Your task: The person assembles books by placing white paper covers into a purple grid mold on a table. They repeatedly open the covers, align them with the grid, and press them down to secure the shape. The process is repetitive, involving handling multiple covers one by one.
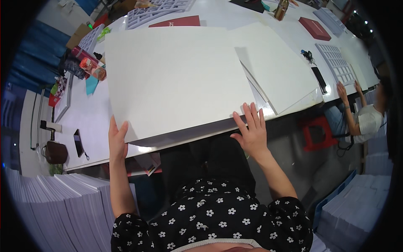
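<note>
A large white sheet or board (pixel 172 80), perhaps the top of a stack, lies before me on the white table. Its near side shows a shaded thickness along the table's front edge. My left hand (pixel 118 138) is at its near left corner, fingers stretched along the left side and thumb apart from them. At the near right corner, my right hand (pixel 252 130) rests its spread fingers on the near edge. Neither hand is closed around anything. More white sheets (pixel 285 67) lie to the right, partly under the large one, with a narrow strip-like edge between them.
A phone (pixel 78 143) and bottles (pixel 93 69) are at left. Red boxes (pixel 315 28), a black phone (pixel 319 80) and white grid trays (pixel 336 63) are at right, near a seated co-worker (pixel 363 117). Paper stacks (pixel 63 206) flank me; a red stool (pixel 319 133) stands below.
</note>
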Demonstrator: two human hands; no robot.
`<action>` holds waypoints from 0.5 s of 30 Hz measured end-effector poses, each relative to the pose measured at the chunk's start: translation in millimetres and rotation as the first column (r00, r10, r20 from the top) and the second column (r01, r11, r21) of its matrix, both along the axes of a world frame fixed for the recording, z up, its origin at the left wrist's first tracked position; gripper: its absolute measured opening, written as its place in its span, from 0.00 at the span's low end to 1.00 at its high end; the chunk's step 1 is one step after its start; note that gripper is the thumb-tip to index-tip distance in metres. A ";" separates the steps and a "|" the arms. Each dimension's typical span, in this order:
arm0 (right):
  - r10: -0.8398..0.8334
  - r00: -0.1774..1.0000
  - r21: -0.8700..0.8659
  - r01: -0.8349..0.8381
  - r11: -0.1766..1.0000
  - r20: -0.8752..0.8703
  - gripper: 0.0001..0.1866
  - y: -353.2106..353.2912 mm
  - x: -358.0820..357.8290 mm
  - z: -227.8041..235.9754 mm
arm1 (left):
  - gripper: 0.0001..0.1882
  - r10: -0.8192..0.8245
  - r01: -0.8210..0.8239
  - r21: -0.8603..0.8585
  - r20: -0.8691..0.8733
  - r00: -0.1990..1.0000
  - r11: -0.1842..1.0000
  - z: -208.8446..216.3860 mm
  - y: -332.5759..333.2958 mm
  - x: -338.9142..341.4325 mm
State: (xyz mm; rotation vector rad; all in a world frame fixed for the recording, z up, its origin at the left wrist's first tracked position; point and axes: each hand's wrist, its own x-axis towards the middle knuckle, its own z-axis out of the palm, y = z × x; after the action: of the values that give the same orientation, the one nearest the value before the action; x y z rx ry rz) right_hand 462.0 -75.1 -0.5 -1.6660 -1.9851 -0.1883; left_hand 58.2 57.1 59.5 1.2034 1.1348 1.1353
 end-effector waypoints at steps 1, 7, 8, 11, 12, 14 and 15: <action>-0.005 1.000 -0.002 0.005 1.000 0.002 0.41 -0.3 -0.9 -1.3 | 0.26 -0.012 0.012 0.011 0.001 1.000 1.000 -1.2 0.9 -0.9; -0.027 0.999 0.007 0.027 1.000 0.024 0.42 -0.4 -1.6 -6.0 | 0.26 -0.020 0.021 0.050 -0.031 0.999 0.999 0.3 1.5 4.0; -0.030 0.999 0.007 0.029 1.000 0.030 0.41 -0.6 -2.1 -5.4 | 0.26 -0.019 0.023 0.060 -0.065 0.998 0.998 0.3 1.7 3.6; -0.030 0.999 0.008 0.029 1.000 0.035 0.41 -0.5 -4.0 -5.5 | 0.25 -0.010 0.025 0.092 -0.158 0.987 0.995 -2.4 1.9 -1.5; -0.026 0.999 0.008 0.026 1.000 0.031 0.41 -0.2 -5.0 -6.9 | 0.25 -0.004 0.024 0.102 -0.190 0.982 0.995 -4.4 1.9 -4.0; -0.022 0.999 0.016 0.022 1.000 0.031 0.40 0.9 -4.2 -7.9 | 0.26 0.009 0.014 0.112 -0.203 0.979 0.994 -8.0 3.3 -4.0; -0.025 0.999 0.022 0.024 0.999 0.034 0.40 1.1 -3.8 -8.4 | 0.27 0.012 0.013 0.119 -0.207 0.978 0.993 -10.9 5.4 -3.7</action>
State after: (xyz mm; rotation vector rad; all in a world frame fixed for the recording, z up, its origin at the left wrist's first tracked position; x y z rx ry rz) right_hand 458.2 -74.0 -8.9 -1.6846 -1.9813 -0.2475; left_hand 54.4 62.5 48.6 1.4413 1.2360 1.1090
